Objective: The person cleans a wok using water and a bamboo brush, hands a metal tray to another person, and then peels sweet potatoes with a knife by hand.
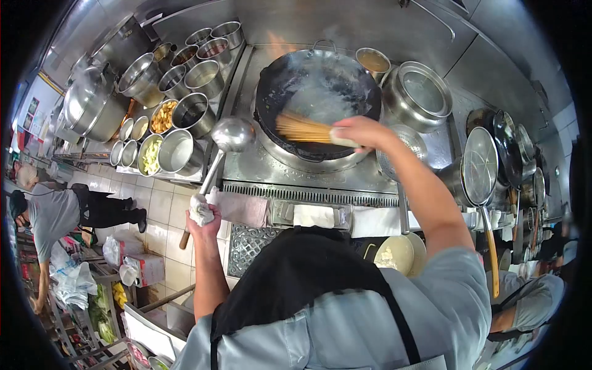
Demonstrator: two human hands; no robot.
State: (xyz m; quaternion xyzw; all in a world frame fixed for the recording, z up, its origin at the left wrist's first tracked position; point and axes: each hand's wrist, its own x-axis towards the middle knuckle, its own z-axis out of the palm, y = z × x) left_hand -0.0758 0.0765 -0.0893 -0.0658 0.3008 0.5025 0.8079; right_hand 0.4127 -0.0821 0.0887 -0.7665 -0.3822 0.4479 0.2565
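Black cloth (290,271) up close; left hand (207,226) clutches ladle (233,134) through white rag (201,208); right hand (362,132) grips bamboo brush (303,129); dipping lower, it could scald on the steaming wok (277,83).

Bright, strong fisheye bend, black corners
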